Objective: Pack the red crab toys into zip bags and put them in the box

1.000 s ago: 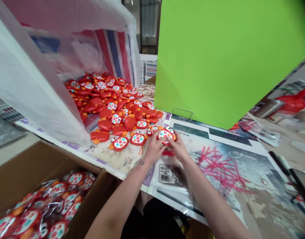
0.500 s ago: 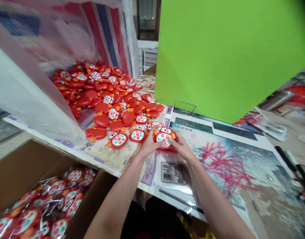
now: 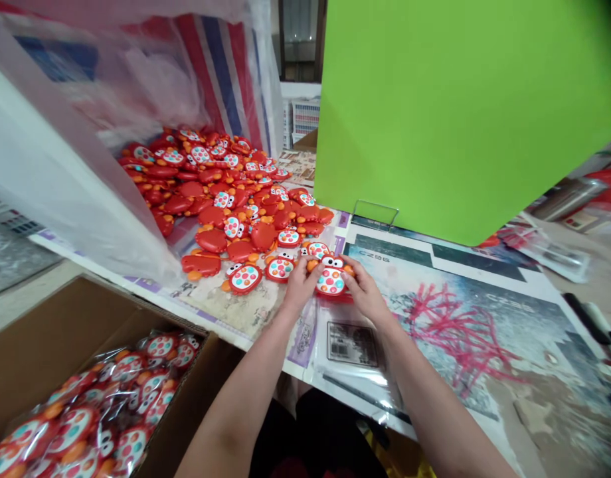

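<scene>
Left forearm (image 3: pixel 248 382) and right forearm (image 3: pixel 428 388) bare, angled inward from bottom of view. Left hand (image 3: pixel 300 284) and right hand (image 3: pixel 366 292) face each other, slightly apart, curled in a two-handed grip, thumbs (image 3: pixel 313 279) uppermost.

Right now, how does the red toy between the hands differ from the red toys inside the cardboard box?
The held toy looks unwrapped; the boxed toys lie in clear plastic. The held toy is gripped by the left hand and right hand; no hand touches the boxed toys. Both share red bodies, orange parts and white panels with coloured dots.
</scene>
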### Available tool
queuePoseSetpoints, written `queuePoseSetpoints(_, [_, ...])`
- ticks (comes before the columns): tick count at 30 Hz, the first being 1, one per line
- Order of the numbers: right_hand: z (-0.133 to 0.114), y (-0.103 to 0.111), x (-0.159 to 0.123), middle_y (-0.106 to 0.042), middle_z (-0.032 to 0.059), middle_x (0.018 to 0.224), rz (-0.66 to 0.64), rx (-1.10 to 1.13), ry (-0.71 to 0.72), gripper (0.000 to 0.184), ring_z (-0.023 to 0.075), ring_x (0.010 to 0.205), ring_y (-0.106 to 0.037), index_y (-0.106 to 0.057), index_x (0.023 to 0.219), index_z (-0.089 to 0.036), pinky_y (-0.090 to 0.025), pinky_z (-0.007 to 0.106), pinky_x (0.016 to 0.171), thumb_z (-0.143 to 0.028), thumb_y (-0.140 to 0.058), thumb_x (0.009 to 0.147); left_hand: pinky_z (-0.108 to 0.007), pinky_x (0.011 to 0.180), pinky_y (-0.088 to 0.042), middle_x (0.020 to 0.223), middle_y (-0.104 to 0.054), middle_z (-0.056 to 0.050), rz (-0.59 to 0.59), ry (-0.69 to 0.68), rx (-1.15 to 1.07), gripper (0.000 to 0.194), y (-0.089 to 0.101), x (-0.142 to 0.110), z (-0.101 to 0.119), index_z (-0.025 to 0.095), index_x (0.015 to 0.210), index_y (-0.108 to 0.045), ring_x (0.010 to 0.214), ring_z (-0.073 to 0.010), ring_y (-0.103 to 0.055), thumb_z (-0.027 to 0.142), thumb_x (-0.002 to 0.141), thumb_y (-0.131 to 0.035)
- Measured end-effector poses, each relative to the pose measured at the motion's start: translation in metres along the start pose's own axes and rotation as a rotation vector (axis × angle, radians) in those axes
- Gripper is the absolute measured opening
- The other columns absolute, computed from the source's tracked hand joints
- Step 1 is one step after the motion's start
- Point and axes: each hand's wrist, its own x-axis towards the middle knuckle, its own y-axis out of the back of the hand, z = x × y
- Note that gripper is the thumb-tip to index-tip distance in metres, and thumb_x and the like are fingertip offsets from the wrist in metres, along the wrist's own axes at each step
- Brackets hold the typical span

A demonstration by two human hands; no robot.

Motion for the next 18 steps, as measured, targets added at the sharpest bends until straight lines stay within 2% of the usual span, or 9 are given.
queuePoseSetpoints(1, [0.001,0.004,0.001,-0.063,0.0098,0.135,0.040,-0.038,-0.001,0.048,0.0254,0.118,-0.061,-0.054,0.138,-0.024,-0.049,0.044,0.103,-0.047,-0.049,0.096,-0.037,0.093,-0.049,0.105,-0.068,-0.007,0.056,-0.054,0.154,0.028,0.003,0.000,0.003,0.020,0.110,-0.060,0.100,-0.0226,-0.063,0.042,0.092,-0.058])
queuePoseSetpoints(3, [0.004,0.013,0.002,-0.064,0.0113,0.131,0.177,-0.157,-0.004,0.048,0.0264,0.116,-0.061,-0.053,0.139,-0.022,-0.049,0.046,0.100,-0.046,-0.046,0.097,-0.049,0.111,-0.036,0.126,-0.064,-0.013,0.203,-0.117,0.483,0.030,0.008,-0.001,0.007,0.020,0.120,-0.060,0.125,-0.0294,-0.054,0.034,0.093,-0.057])
queuePoseSetpoints(5, [0.005,0.022,0.003,-0.062,0.0139,0.132,0.343,-0.312,0.027,0.050,0.0284,0.118,-0.059,-0.049,0.141,-0.021,-0.046,0.050,0.102,-0.044,-0.043,0.098,-0.061,0.117,-0.021,0.143,-0.054,-0.016,0.308,-0.070,0.777,0.041,0.013,-0.002,0.007,0.020,0.127,-0.059,0.141,-0.0376,-0.038,0.027,0.087,-0.064])
queuePoseSetpoints(6, [0.005,0.025,0.003,-0.060,0.0155,0.134,0.410,-0.386,0.057,0.051,0.0296,0.122,-0.056,-0.048,0.143,-0.020,-0.044,0.052,0.104,-0.043,-0.043,0.098,-0.066,0.116,-0.017,0.147,-0.050,-0.017,0.315,-0.026,0.886,0.044,0.014,-0.003,0.006,0.020,0.127,-0.059,0.143,-0.0411,-0.032,0.023,0.084,-0.067])
queuePoseSetpoints(8, [0.004,0.027,0.002,-0.057,0.0180,0.135,0.466,-0.489,0.120,0.051,0.0313,0.127,-0.051,-0.048,0.142,-0.018,-0.039,0.056,0.108,-0.042,-0.043,0.098,-0.070,0.112,-0.019,0.146,-0.052,-0.016,0.266,0.021,1.003,0.041,0.016,-0.004,0.003,0.021,0.123,-0.063,0.142,-0.0438,-0.032,0.018,0.082,-0.067])
queuePoseSetpoints(11, [0.003,0.016,0.000,-0.063,0.0172,0.125,0.326,-0.455,0.107,0.046,0.0317,0.119,-0.055,-0.056,0.133,-0.019,-0.042,0.056,0.105,-0.045,-0.043,0.097,-0.062,0.110,-0.032,0.131,-0.064,-0.012,0.195,-0.048,0.940,0.031,0.014,-0.002,-0.001,0.022,0.114,-0.066,0.130,-0.0363,-0.048,0.016,0.084,-0.064])
queuePoseSetpoints(14, [0.006,-0.004,-0.003,-0.067,0.0153,0.121,0.083,-0.208,-0.057,0.054,0.0296,0.107,-0.063,-0.053,0.137,-0.021,-0.051,0.051,0.095,-0.054,-0.046,0.095,-0.047,0.106,-0.044,0.121,-0.067,-0.011,0.102,-0.192,0.703,0.032,0.007,-0.001,-0.001,0.019,0.113,-0.065,0.118,-0.0274,-0.058,0.017,0.082,-0.066])
queuePoseSetpoints(16, [0.011,-0.014,-0.003,-0.065,0.0146,0.128,0.007,-0.040,-0.152,0.065,0.0288,0.110,-0.064,-0.045,0.144,-0.021,-0.052,0.048,0.097,-0.060,-0.051,0.092,-0.042,0.104,-0.047,0.118,-0.068,-0.011,-0.053,-0.284,0.540,0.035,0.001,-0.003,0.000,0.018,0.114,-0.065,0.114,-0.0244,-0.061,0.017,0.080,-0.067])
queuePoseSetpoints(18, [0.016,-0.018,-0.002,-0.059,0.0128,0.137,0.037,0.049,-0.185,0.070,0.0285,0.122,-0.058,-0.044,0.144,-0.022,-0.047,0.048,0.106,-0.062,-0.055,0.088,-0.042,0.105,-0.047,0.120,-0.067,-0.010,-0.220,-0.323,0.406,0.041,-0.005,-0.007,0.002,0.019,0.117,-0.064,0.116,-0.0243,-0.061,0.019,0.076,-0.072])
